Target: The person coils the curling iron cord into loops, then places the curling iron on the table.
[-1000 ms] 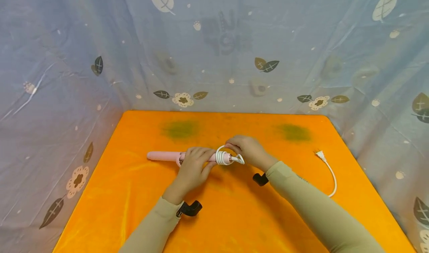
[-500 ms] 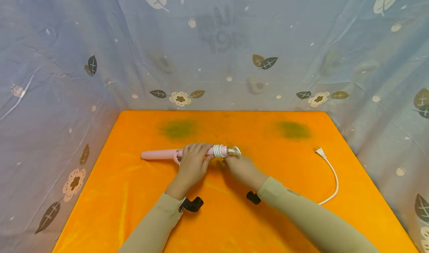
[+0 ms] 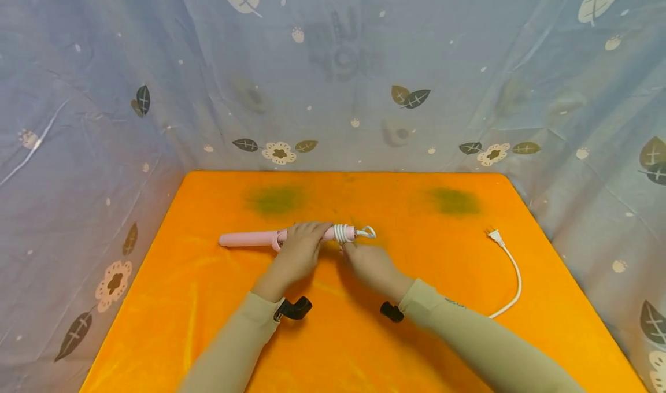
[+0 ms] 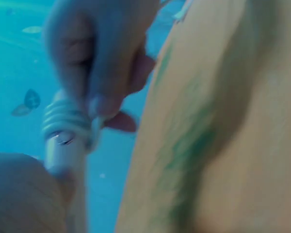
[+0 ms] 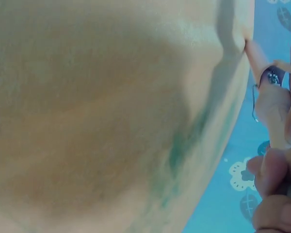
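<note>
Pink curling wand (image 3: 247, 240): positioned crosswise over the orange table (image 3: 218, 323), barrel pointing left; contact with the surface cannot be confirmed. Left hand (image 3: 298, 251): grips the handle, apparently to steady it against sideways pull. White cord (image 3: 340, 233): coiled in close turns near the handle's right end. Right hand (image 3: 376, 267): pinches the cord beside those turns, presumably holding them snug. Plug (image 3: 496, 237): lies well apart, evidently clear of the handling.
</note>
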The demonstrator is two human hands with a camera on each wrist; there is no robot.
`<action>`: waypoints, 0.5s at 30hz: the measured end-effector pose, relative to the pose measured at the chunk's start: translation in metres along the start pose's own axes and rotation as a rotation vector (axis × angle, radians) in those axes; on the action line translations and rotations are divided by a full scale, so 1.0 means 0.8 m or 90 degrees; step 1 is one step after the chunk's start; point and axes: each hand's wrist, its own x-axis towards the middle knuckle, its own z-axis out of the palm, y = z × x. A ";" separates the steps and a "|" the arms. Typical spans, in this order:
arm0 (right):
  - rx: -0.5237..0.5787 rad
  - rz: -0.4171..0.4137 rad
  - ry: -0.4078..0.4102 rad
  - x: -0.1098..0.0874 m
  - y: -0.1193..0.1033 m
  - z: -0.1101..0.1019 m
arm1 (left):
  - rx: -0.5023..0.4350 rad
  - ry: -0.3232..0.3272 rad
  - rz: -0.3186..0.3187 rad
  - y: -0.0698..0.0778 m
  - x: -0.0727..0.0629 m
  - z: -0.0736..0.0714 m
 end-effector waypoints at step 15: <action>0.040 -0.018 -0.008 0.003 0.003 -0.008 | 0.065 -0.061 -0.034 -0.011 -0.002 -0.008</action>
